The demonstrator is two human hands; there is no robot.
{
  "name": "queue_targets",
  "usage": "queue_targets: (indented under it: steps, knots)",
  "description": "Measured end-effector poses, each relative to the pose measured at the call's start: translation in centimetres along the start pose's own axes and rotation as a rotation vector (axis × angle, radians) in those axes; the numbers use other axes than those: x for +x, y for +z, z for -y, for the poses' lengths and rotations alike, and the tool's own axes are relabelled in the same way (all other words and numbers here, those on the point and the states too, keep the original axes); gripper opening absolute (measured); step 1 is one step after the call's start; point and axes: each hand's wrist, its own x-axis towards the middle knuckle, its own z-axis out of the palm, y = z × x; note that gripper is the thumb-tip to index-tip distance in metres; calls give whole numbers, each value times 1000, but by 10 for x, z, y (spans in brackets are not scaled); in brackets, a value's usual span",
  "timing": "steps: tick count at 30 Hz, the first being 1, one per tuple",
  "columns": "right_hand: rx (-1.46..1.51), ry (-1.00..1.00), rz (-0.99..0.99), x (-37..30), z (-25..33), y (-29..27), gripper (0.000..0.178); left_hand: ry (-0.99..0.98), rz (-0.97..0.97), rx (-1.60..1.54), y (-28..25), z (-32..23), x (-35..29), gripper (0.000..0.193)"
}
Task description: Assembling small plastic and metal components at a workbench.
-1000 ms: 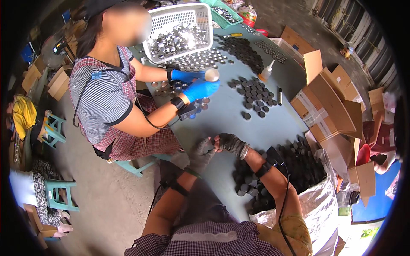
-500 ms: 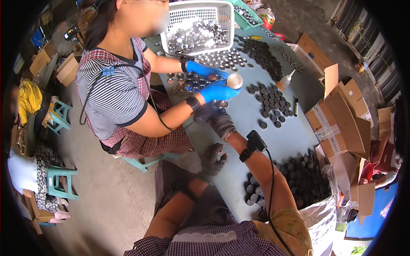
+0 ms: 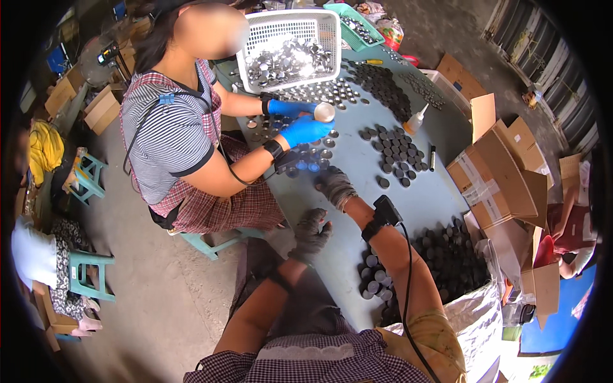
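My left hand [image 3: 311,236], in a grey glove with bare fingertips, is held above the near edge of the table with its thumb apart from the loosely bent fingers; nothing shows in it. Over the tabletop, my right hand [image 3: 337,189], gloved the same way, is back-up, its fingers bent down and partly hidden. Just beyond it lies a group of shiny round metal caps [image 3: 313,157]. A co-worker's blue-gloved hands [image 3: 305,130] hold up a pale round cap [image 3: 324,113]. Dark round caps [image 3: 400,153] lie in a cluster to the right of my right hand.
A white basket [image 3: 337,48] of metal pieces stands at the far side, with a green tray [image 3: 377,39] behind. A glue bottle [image 3: 416,120] and marker [image 3: 433,158] are near the dark caps. A pile of dark caps [image 3: 450,255] and cardboard boxes [image 3: 488,185] are at right.
My right hand has drawn back slightly from the metal caps, uncovering several of them. My left hand's fingers have bent more. The co-worker's hands with the pale cap appear farther left.
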Motion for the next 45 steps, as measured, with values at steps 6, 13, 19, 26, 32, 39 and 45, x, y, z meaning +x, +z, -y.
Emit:
queue_targets:
  steps: [6,13,19,26,32,39,45]
  knots:
    - [20,142,50,-3,9,-5,22,22,-5,26,2,6,-3,34]
    - [71,-17,-55,-34,3,-9,16,-17,11,29,4,13,-4,29]
    - [174,-41,-90,-51,4,-11,16,-64,33,22,4,9,-5,28]
    - [97,-42,-50,-50,0,-5,18,-43,33,28,4,7,-1,28]
    - [125,-53,23,-50,2,-27,18,-61,15,3,1,6,0,28]
    - [133,26,-26,-53,-3,-22,19,-46,8,-19,1,-2,2,27]
    - [148,-12,-13,-56,-9,-11,18,-57,20,-44,3,6,-2,28]
